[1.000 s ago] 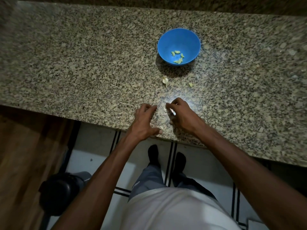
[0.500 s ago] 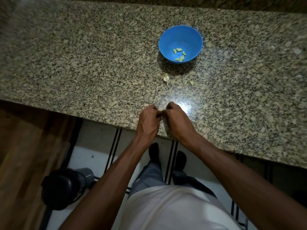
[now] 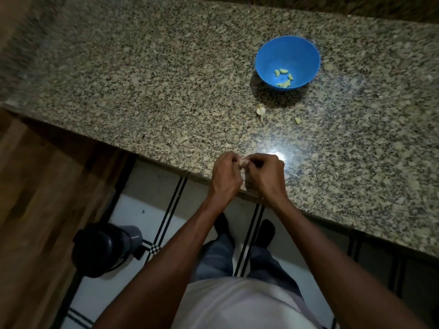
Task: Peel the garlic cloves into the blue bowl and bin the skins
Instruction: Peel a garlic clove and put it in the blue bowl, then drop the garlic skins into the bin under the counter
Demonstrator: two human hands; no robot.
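Several peeled cloves are lying in the round blue plastic bowl; our left hand and right hand are together pinching another pale garlic clove, while loose skins are waiting for the dark bin.

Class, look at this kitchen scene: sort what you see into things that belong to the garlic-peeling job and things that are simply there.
Part of the job:
- blue bowl with peeled cloves
- garlic clove pinched between left hand and right hand
- skin scrap on the counter
- dark bin on the floor

Just there:
- granite counter
- wooden panel
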